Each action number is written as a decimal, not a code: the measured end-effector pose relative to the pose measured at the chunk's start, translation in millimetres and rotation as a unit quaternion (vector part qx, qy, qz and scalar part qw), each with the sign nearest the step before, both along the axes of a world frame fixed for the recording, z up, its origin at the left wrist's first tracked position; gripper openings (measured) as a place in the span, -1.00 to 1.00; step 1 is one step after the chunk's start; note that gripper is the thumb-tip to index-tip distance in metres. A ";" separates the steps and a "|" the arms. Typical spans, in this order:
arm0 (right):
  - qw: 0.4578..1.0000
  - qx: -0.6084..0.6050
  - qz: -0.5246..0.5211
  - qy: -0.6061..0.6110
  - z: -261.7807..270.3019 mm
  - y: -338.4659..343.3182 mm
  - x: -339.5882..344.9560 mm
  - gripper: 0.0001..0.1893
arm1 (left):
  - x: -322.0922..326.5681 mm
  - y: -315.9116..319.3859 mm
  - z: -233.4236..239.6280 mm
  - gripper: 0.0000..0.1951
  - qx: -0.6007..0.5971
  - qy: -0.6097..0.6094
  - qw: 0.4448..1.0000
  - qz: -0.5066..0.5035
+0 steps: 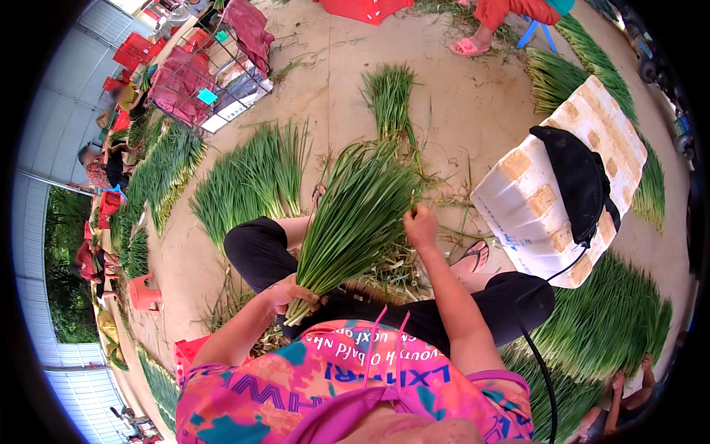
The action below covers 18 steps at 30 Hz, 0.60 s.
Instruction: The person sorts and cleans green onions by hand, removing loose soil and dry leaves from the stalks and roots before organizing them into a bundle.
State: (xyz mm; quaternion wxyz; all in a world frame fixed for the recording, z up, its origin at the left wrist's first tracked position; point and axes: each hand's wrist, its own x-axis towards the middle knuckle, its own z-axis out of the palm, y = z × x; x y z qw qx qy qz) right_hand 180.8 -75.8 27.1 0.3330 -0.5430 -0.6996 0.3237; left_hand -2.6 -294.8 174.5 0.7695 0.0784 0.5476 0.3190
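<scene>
My left hand [288,294] grips a thick bunch of garlic chives [355,216] around its pale stem ends. The green leaves fan forward, away from me, over the gap between my knees. At the right edge of the fan, my right hand [421,225] is closed, with a thin yellowish-green leaf bit [412,198] showing at its fingertips. Leaf scraps [396,266] lie on the floor below the bunch. Beyond its tips rests a smaller pile of chives [389,97].
Chive bundles [249,172] lie ahead left, with more chives [604,316] at right. A white foam box [516,194] carries a black bag [571,183] with a cable. A cloth-draped metal frame [205,83] stands far left. Co-workers sit around; another person's hands [632,374] touch chives lower right.
</scene>
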 end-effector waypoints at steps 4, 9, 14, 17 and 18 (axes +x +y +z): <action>0.957 -0.220 -0.068 0.177 -25.9 41.2 41.3 -0.80 | 1.8 -5.6 18.8 -0.71 -0.008 0.026 1.000 -0.008; 0.851 -0.358 -0.099 0.373 -12.4 60.0 61.9 -0.76 | -0.9 -17.1 34.6 -0.73 -0.009 0.088 0.996 -0.032; 0.802 -0.455 -0.016 0.388 -11.4 54.7 47.1 -0.79 | -8.4 -27.5 42.6 -0.72 -0.042 0.158 0.982 -0.094; 0.775 -0.519 -0.011 0.360 -27.0 49.9 41.1 -0.77 | -8.8 -24.0 50.8 -0.68 -0.051 0.163 0.977 -0.129; 0.766 -0.527 -0.009 0.367 -30.1 49.4 40.3 -0.78 | -7.8 -23.7 52.6 -0.67 -0.043 0.173 0.974 -0.141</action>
